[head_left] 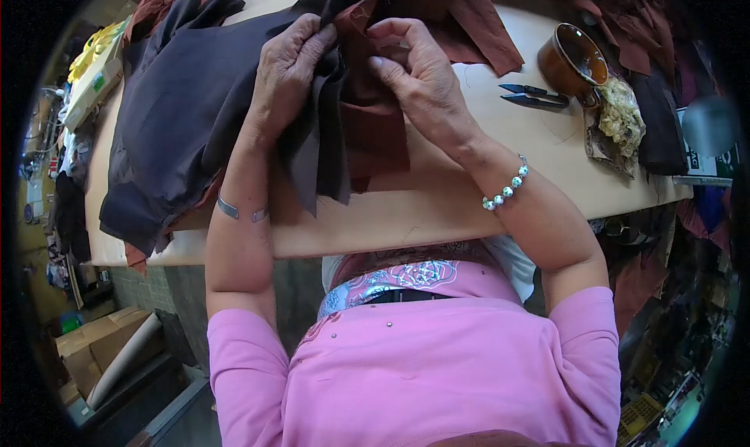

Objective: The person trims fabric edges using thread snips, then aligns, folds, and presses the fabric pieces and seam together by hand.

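Observation:
My left hand (291,72) is closed on a bunched fold of dark grey-black cloth (203,80), which spreads leftward over the table and hangs near its front edge. Just to the right, my right hand (422,76) has its fingers curled in at a reddish-brown cloth (375,127). Whatever sits between its thumb and fingers is too small or hidden to make out. The reddish-brown cloth lies against the dark one, and its frayed upper edge shows loose threads between my hands.
Black thread snips (535,96) lie right of my hands, near a brown glazed mug (558,64) and a crumpled yellowish clump (621,119). More reddish-brown cloth (484,29) lies at the back of the pale table (437,189). A cardboard box (105,341) stands below at left.

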A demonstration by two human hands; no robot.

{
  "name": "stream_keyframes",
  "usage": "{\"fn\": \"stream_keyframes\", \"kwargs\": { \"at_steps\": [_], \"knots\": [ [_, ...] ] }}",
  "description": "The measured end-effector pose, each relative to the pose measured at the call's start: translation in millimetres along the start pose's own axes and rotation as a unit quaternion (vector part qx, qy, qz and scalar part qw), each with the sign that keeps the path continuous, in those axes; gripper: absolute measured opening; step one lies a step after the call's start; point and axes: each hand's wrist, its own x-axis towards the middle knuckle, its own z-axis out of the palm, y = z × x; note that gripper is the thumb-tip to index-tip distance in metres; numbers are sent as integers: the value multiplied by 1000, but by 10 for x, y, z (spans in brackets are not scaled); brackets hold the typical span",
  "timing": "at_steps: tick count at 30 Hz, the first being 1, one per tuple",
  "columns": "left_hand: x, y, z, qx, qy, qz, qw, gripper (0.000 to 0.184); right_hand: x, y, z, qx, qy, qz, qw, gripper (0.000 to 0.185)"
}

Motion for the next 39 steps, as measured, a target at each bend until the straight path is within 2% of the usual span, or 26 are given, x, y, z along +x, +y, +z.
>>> {"fn": "stream_keyframes", "kwargs": {
  "at_steps": [1, 2, 4, 6, 8, 12, 13, 15, 18, 19, 20, 21, 22, 23, 25, 27, 29, 31, 33, 34, 37, 38, 39],
  "knots": [
    [1, 14, -6, -39, 42, 7, 998, 22, 0, -54, -40, -33, -10, 16, 999, 26],
    [-1, 37, -7, -78, 82, 13, 993, 23, 25, -71, -82, -28, -3, 61, 998, 20],
    [2, 60, -70, -162, 137, 56, 976, 24, 77, 97, -153, -80, -20, 36, 996, 17],
    [11, 90, -129, -314, 218, 35, 923, 17, 84, 134, -178, -147, -48, 28, 988, 18],
    [37, 109, -194, -432, 285, 27, 855, 15, 74, 193, -172, -130, -69, -3, 989, 23],
    [19, 189, -310, -484, 313, 36, 816, 15, 11, 10, -82, -104, -79, -30, 991, 33],
    [11, 203, -324, -488, 313, 39, 814, 15, -29, -87, -57, -46, -73, -29, 996, 35],
    [-8, 236, -350, -481, 307, 40, 820, 15, -100, -284, -14, 71, -60, -26, 995, 40],
    [7, 238, -324, -447, 298, 42, 843, 14, -114, -431, -63, -39, -209, -21, 977, 42],
    [-8, 242, -298, -427, 294, 46, 854, 14, -130, -420, 7, -15, -243, 12, 970, 42],
    [5, 260, -309, -403, 293, 51, 866, 14, -129, -424, 17, -119, -290, 72, 947, 35],
    [-27, 281, -305, -375, 297, 58, 876, 14, -118, -354, 65, -156, -317, 97, 930, 34],
    [-48, 291, -309, -351, 302, 63, 884, 14, -94, -298, 94, -146, -339, 85, 926, 33],
    [-73, 297, -306, -325, 310, 65, 891, 14, -55, -313, 86, -95, -341, 53, 934, 41],
    [-133, 283, -305, -268, 330, 65, 903, 14, 72, -434, 78, -118, -312, 51, 941, 49],
    [-86, 197, -363, -213, 356, 64, 908, 14, 221, -468, 66, -32, -267, 53, 962, 59],
    [-50, 88, -387, -159, 380, 62, 909, 14, 452, -727, 5, -122, -291, 82, 945, 73],
    [-47, -7, -372, -111, 397, 83, 907, 14, 467, -649, 177, -159, -186, -9, 969, 73],
    [-90, -77, -356, -64, 408, 108, 905, 14, 540, -728, 294, -213, -304, 55, 927, 62],
    [-140, -36, -385, 21, 366, 128, 922, 13, 495, -521, 406, -187, -269, -37, 944, 45],
    [-140, 372, -249, 103, 331, 122, 930, 12, 568, -241, 415, -123, -233, 49, 964, 35],
    [-125, 391, -244, 54, 341, 144, 928, 9, 608, -162, 388, -97, -180, 92, 975, 32],
    [-139, 460, -324, -53, 196, 95, 975, 10, 666, -29, 338, -71, -126, 135, 980, 28]
  ]
}}
